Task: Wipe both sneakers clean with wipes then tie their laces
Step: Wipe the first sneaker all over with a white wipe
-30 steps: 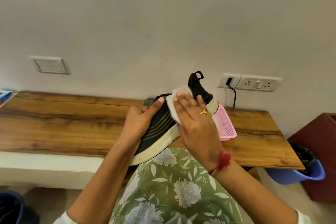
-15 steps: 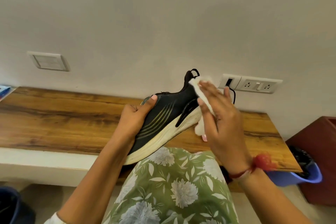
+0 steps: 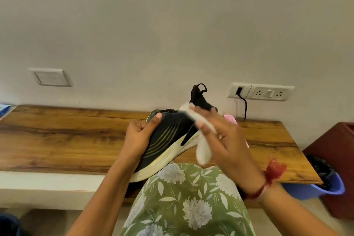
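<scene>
Above the lap, seen from the head camera, a black sneaker with pale green stripes and a white sole is held up in front of a wooden desk. It is tilted, with its heel raised toward the wall and its toe down near the floral dress. The left hand grips the forefoot, thumb pressed on the upper and fingers curled round the far side. The right hand holds a white wipe among its spread fingers and lays it against the sneaker's side near the heel. The wipe's lower end hangs free below the sole. That hand is blurred, so I cannot tell exactly how the wipe is pinched. The two hands are apart, one at each end of the sneaker. A red thread is tied round the right wrist.

Behind the right hand a bit of pink basket shows on the desk. On the wall sits a socket strip with a black cable plugged in, and well to the left is a switch plate. Past the desk's right end stand a blue tub and a brown bin.
</scene>
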### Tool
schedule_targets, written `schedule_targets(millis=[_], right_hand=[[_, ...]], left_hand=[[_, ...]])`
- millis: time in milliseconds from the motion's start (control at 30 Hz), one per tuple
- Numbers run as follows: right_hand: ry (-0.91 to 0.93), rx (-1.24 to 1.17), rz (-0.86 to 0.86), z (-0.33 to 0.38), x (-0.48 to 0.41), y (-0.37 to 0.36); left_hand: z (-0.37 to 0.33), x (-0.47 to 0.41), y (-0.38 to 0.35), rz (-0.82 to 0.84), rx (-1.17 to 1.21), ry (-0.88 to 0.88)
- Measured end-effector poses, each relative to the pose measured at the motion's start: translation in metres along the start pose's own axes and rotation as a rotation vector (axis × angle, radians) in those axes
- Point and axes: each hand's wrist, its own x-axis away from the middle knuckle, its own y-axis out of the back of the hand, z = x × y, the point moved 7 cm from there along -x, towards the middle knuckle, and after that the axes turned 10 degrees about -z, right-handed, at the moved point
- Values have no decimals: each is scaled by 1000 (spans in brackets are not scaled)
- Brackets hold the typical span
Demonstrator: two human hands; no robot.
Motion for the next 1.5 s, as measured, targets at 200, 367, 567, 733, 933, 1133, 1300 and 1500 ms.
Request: schedule_targets(millis=[200, 367, 567, 733, 933, 1133, 1300, 1500], right_hand=[[-97, 155, -154, -13, -19, 22], [22, 384, -132, 3, -26, 8], [33, 605, -137, -1, -33, 0], [-62, 560, -251, 2, -29, -4], [3, 764, -420, 27, -27, -2], [129, 817, -398, 25, -27, -5], [256, 712, -392, 22, -27, -9], [-344, -455, -440, -1, -32, 26]], left_hand=[[-1, 1, -2, -12, 49, -33], [-5, 2, -8, 26, 65, -98], [-16, 6, -14, 88, -15, -248], [-39, 13, -14, 46, -153, -563], [-55, 35, -9, -56, -191, -885], [-56, 39, -5, -136, -261, -914], [-38, 31, -5, -175, -267, -774], [-13, 10, 6, -72, -92, -543]])
